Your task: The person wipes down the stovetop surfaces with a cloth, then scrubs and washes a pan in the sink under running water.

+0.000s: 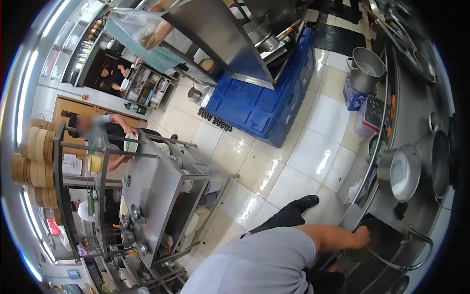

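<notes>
My left arm in a light grey sleeve reaches right over the steel counter. My left hand [361,237] has its fingers curled at the near rim of a dark round wok [356,255], which sits low in the recess. A bent metal tap pipe [427,251] loops over the wok from the far side. Only a small patch of my right hand [335,267] shows beside dark cloth; its fingers are hidden. Behind the recess stands a steel pan [410,182] with whitish content, next to a larger dark pan [435,161].
A tall steel pot [367,66] stands on a blue crate. Blue lidded bins [254,105] occupy the middle of the tiled floor. A steel prep table [152,188] holds several small bowls; a co-worker [115,130] holds a plate there. Bamboo steamers [35,161] are stacked above.
</notes>
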Demonstrator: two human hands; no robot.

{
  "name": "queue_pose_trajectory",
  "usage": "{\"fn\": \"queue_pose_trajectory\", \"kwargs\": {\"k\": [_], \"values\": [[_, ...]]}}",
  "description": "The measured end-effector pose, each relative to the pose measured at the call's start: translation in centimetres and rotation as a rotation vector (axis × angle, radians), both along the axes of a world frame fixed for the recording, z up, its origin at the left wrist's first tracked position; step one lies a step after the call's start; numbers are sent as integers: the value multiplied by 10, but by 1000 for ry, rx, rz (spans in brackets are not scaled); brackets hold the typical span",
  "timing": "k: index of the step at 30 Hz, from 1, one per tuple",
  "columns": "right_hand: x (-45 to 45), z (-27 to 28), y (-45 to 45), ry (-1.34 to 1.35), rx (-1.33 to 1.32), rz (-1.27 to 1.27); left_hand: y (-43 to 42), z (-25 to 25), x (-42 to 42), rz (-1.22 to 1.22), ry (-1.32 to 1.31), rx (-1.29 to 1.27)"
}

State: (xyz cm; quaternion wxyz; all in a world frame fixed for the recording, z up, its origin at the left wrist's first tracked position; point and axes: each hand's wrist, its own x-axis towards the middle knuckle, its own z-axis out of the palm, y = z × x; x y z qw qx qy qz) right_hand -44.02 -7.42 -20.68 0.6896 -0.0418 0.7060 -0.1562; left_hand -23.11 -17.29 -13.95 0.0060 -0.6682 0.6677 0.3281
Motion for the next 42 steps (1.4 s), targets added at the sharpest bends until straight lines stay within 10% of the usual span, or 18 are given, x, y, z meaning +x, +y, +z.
{"fn": "queue_pose_trajectory", "kwargs": {"k": [6,9,12,16,23,26,36,42], "values": [[-29,-3,22,-148,95,248,28,1,-5,-228,108,17],[4,40,36,208,38,458,32,0,-34,-434,37,-88],[24,97,37,244,-58,529,13,-58,-60,74,-119,-186],[6,118,18,472,-157,754,-10,32,41,-333,-33,-164],[17,124,-4,478,-39,746,22,73,5,-495,117,94],[23,135,3,463,-21,714,-13,-23,-40,-405,-26,-80],[14,123,6,252,9,571,-4,41,-37,-241,331,220],[3,122,2,420,34,671,-44,53,24,-411,49,98]]}}
